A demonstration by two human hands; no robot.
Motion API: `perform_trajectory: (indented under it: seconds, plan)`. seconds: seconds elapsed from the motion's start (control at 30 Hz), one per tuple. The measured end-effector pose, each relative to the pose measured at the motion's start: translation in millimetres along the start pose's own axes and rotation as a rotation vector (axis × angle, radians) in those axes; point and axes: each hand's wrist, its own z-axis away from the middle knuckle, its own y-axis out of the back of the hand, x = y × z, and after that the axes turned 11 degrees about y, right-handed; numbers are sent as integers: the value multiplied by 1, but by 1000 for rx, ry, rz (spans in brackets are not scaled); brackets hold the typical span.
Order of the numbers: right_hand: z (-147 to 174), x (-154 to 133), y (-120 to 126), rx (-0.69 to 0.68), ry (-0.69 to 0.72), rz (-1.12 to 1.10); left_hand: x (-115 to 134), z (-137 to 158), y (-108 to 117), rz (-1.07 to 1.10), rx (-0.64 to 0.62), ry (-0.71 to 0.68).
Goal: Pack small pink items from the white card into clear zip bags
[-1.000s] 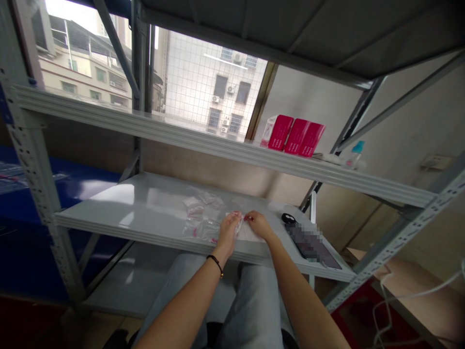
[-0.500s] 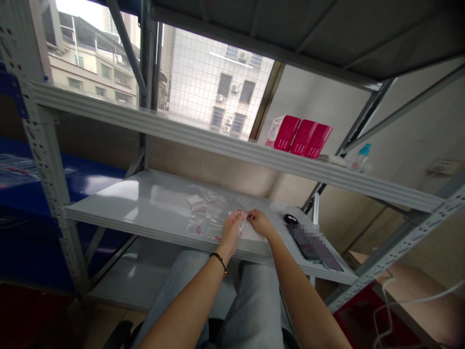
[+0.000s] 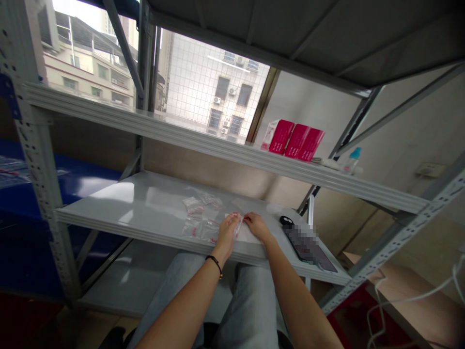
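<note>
Over the front of the grey shelf [image 3: 145,203], my left hand [image 3: 228,233] is closed on a small clear plastic bag [image 3: 238,227]. My right hand [image 3: 255,225] meets the bag's right edge, thumb and fingertips pinched together there. Whatever the bag contains is too small to make out. Left of my hands lie several clear zip bags [image 3: 193,204] with reddish marks, some flat and some overlapping. A pale, sheet-like thing [image 3: 247,235] lies under my right hand, partly hidden by it.
To the right lie a black round object [image 3: 286,221] and a dark, partly blurred flat device [image 3: 303,242]. Pink-red boxes [image 3: 297,140] and a blue-capped bottle [image 3: 352,161] stand on the upper shelf. The shelf's metal upright [image 3: 394,259] rises at right; white cables [image 3: 407,298] hang beyond it.
The whole view has shifted slightly, with most things now a little further left. Both hands keep their hold at the bag, with only slight finger movement.
</note>
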Motion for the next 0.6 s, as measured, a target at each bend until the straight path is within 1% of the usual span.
perform_trajectory:
  seconds: [0.2,0.3,0.37,0.47,0.53,0.6]
  plan:
    - [-1,-2,-1,20,-27,-28,2,1,-2,-9,4,-7]
    - [-3,-5,4,51,-52,-58,2,2,-2,-16,14,-12]
    - [-6,-10,12,91,-67,-88,1,2,-2,-28,18,-14]
    - [-14,-19,32,124,-61,-167,-1,1,0,-57,36,-10]
    - [-18,-28,48,101,-21,-240,-2,1,1,-78,46,-5]
    - [-21,-38,62,50,33,-310,-2,0,1,-96,43,-1]
